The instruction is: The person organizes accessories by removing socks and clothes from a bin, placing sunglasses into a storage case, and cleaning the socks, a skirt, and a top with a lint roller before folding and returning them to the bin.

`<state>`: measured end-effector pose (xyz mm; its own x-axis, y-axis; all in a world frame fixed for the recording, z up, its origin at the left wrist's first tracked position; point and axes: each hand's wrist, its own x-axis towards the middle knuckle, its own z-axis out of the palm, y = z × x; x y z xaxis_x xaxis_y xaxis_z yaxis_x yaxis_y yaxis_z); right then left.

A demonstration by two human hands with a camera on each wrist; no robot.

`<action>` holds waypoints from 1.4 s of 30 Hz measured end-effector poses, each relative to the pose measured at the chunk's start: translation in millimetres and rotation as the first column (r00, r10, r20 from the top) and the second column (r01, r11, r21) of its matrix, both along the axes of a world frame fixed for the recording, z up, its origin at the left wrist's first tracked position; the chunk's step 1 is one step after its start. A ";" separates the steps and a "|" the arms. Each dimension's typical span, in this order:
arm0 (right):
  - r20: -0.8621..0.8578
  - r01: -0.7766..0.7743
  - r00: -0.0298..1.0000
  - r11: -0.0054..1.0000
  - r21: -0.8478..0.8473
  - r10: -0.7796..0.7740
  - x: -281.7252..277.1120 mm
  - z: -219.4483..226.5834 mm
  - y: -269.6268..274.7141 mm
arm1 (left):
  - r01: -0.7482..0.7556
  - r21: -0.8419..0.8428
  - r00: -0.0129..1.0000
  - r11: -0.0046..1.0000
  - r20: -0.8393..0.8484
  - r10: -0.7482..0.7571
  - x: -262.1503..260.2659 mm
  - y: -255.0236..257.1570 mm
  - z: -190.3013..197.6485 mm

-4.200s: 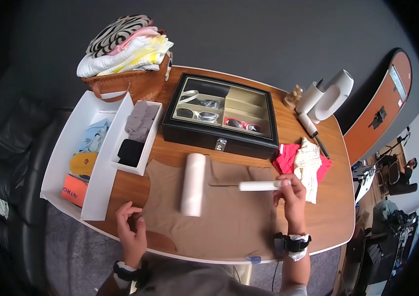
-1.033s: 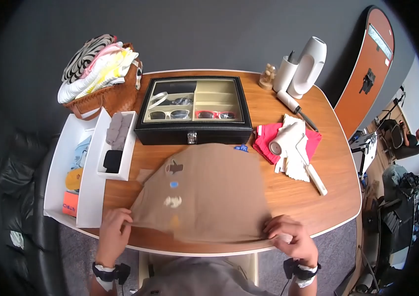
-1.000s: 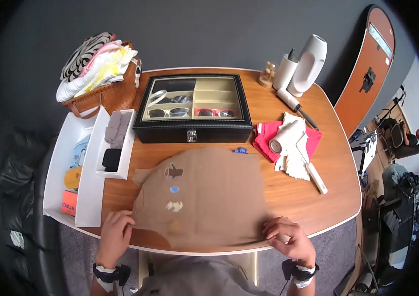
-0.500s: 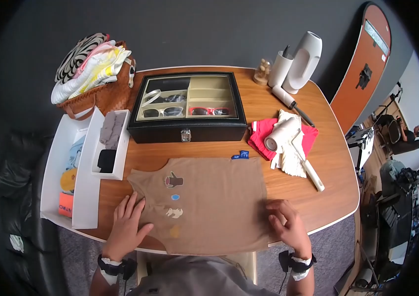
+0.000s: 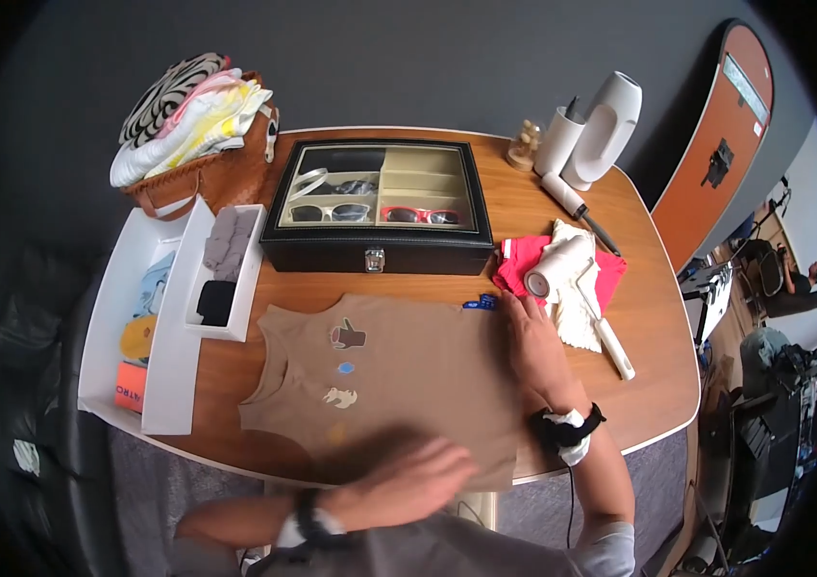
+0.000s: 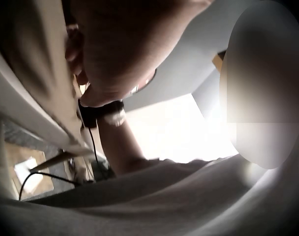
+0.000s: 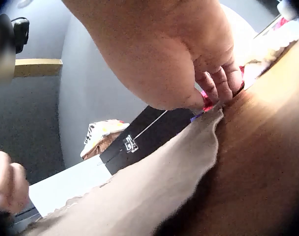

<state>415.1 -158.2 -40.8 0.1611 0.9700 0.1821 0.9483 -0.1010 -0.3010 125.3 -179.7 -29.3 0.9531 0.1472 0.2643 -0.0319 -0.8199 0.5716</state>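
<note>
A brown sleeveless top (image 5: 408, 375) lies flat on the wooden table, its neckline to the left and small printed pictures down its front. A blue tag (image 5: 481, 302) sticks out at its far right edge. My right hand (image 5: 535, 351) is at the top's far right corner. In the right wrist view its thumb and fingertips (image 7: 223, 88) come together at the cloth's edge, and the hem (image 7: 216, 132) runs wavy below them. My left hand (image 5: 408, 486), blurred, passes over the near side with fingers stretched to the right. The left wrist view shows mostly that hand (image 6: 125, 54) and a grey shirt.
Behind the top stands a black glasses case (image 5: 375, 258). White boxes (image 5: 173, 385) with folded clothes are at the left, beside a brown basket (image 5: 226, 183) of cloths. A lint roller (image 5: 562, 264) rests on red (image 5: 522, 252) and cream garments at the right.
A lint roller was in my right hand earlier and now lies on the garments. The top was turned over and laid flat. My left hand moved from the neckline to the near side; my right moved farther back.
</note>
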 end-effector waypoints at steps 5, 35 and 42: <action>0.018 0.091 0.996 0.996 -0.012 -0.091 6.7 -10.1 13.0 | -0.081 0.229 0.986 0.970 -0.122 0.111 55.7 -38.0 -12.3; -0.910 -0.021 0.381 0.986 0.167 0.163 3.0 80.7 -7.9 | -0.061 -0.979 0.948 0.193 0.004 0.319 -72.7 0.4 28.5; -0.376 -0.193 0.887 0.955 0.224 0.267 -65.1 46.9 96.7 | -0.118 -0.991 0.588 -0.054 -0.114 0.801 -103.7 32.5 -5.3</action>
<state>350.0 -61.4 6.1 0.0324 0.9466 0.3207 0.7346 0.1950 -0.6498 21.7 -147.3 -34.5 0.3310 0.9131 -0.2379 -0.3791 0.3595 0.8526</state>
